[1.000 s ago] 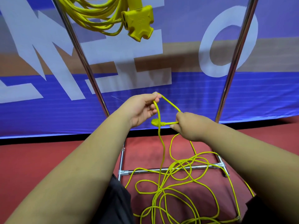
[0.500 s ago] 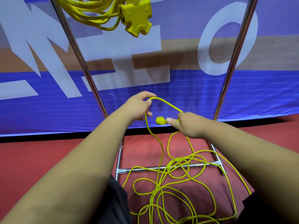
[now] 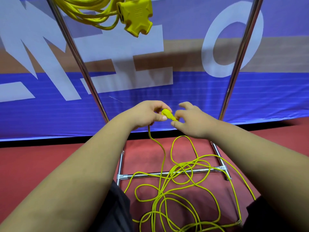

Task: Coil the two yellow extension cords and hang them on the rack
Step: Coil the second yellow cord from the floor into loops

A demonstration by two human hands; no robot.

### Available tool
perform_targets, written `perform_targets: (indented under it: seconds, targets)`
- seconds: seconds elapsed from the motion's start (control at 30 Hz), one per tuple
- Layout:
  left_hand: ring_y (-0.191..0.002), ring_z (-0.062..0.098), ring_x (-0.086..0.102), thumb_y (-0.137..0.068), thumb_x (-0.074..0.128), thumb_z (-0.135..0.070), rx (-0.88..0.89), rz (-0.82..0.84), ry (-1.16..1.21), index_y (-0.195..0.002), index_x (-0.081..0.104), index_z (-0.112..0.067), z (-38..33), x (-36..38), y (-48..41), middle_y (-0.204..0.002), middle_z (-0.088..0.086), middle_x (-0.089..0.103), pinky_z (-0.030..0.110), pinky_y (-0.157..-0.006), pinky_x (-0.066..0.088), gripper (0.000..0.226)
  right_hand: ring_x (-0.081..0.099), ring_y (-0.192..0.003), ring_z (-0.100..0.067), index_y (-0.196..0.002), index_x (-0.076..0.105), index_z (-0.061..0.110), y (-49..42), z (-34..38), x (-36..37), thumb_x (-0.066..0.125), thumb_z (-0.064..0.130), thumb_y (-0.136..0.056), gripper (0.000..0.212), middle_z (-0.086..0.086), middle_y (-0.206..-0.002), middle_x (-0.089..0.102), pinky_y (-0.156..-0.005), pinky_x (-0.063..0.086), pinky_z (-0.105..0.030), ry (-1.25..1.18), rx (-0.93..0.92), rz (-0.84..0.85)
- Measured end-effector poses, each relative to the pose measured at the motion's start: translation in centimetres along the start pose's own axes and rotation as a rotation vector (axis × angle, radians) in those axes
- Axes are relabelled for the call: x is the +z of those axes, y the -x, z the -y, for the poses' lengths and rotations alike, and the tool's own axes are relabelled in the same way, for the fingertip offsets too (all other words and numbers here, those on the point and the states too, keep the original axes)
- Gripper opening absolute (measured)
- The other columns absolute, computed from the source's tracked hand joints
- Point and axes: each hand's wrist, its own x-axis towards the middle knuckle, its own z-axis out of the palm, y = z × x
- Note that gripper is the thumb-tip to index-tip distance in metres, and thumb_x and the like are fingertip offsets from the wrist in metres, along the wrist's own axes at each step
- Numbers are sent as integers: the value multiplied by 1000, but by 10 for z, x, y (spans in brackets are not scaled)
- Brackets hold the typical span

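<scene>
Between the two hands sits the yellow plug (image 3: 166, 113): the left hand (image 3: 147, 114) now pinches it with thumb and fingers, while half a second ago the right hand (image 3: 194, 122) held it. The right fingertips touch its neck; if they grip, I cannot tell. Below the grip the loose cord (image 3: 163, 158) drops to a tangle over the rack (image 3: 167, 173) base; above hangs the coiled cord (image 3: 90, 12).

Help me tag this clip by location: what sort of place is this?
Probably an indoor sports or event hall: a red floor, a big blue banner with white letters, and a chrome rack with a coiled cord hanging, a loose cord piled below.
</scene>
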Motion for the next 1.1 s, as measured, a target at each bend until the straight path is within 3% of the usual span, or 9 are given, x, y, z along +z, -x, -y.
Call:
perform_targets:
  seconds: [0.1,0.17,0.27,0.47,0.57,0.7,0.8,0.93,1.1]
  targets:
    - [-70,15,54,-83,71,-7,-54,-43,230,-124,68,-23,-12,2,-2,-97,4,65,27,-62,50,44,73,-80,-23,-96,72,7,-4,2,-6,63,22,-96,17,-8,-89,78,-73,54,-35,-394,25,5]
    - [-75,20,61,-85,59,2,-168,-153,519,-131,60,-9,-20,4,-3,-104,17,62,28,-63,55,47,60,-53,-14,-94,77,14,-3,2,-4,65,24,-93,16,-3,-66,70,-59,46,-28,-464,87,83]
    - [-96,24,62,-89,52,15,-242,-248,930,-123,56,11,-27,5,-4,-112,22,51,35,-75,64,34,64,-61,-13,-97,79,19,-5,-1,8,69,25,-91,13,-6,-82,78,-68,54,-32,-366,18,163]
    - [-86,25,62,-93,52,18,-311,-317,1320,-110,57,12,-35,4,-6,-109,22,52,49,-93,60,19,61,-78,-18,-90,77,34,-1,9,29,70,30,-98,12,3,-80,69,-73,48,-29,-309,-42,192]
    - [-89,28,63,-94,51,19,-343,-396,1352,-108,55,11,-33,0,-9,-107,22,54,49,-95,59,17,68,-101,-22,-103,80,31,-2,10,36,73,50,-95,22,-6,-104,76,-106,49,-41,-486,-33,194]
    - [-92,29,66,-94,48,20,-385,-484,1382,-106,53,10,-27,-9,-14,-110,23,54,48,-95,58,16,67,-123,-25,-100,78,25,-4,15,39,79,51,-89,29,-6,-115,77,-117,42,-44,-686,-59,242]
    - [-87,25,66,-97,48,18,-429,-528,1369,-112,53,12,-19,-11,-18,-103,22,52,44,-96,57,18,69,-120,-36,-86,63,23,-6,23,40,89,36,-81,30,-9,-99,77,-109,47,-46,-794,-90,248]
    - [-88,27,68,-102,51,7,-436,-550,1284,-119,53,8,-11,-15,-21,-99,17,53,42,-102,55,17,77,-94,-32,-95,59,8,-6,33,30,75,0,-94,18,-16,-91,78,-82,61,-36,-996,-52,141]
    - [-90,29,75,-100,39,0,-567,-331,718,-133,46,4,0,-6,-20,-125,23,59,47,-83,61,34,75,-83,-23,-101,65,10,-13,28,11,68,6,-100,5,-15,-98,79,-67,64,-33,-1235,139,-66]
